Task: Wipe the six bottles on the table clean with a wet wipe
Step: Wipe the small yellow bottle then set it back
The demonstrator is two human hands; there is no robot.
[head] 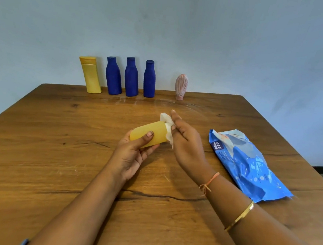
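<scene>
My left hand [132, 155] grips a small yellow bottle [151, 134] held on its side above the table's middle, thumb across its front. My right hand [184, 142] holds a white wet wipe [166, 122] against the bottle's far end, which the wipe hides. Along the back edge stand a taller yellow bottle [90, 75], three dark blue bottles [113, 76] [131, 77] [149, 79] and a small pink ribbed bottle [181, 87], all upright in a row.
A blue wet-wipe pack [249, 164] lies flat on the wooden table [55, 151] to the right of my hands. A pale wall rises just behind the row of bottles. A crack runs across the tabletop under my forearms.
</scene>
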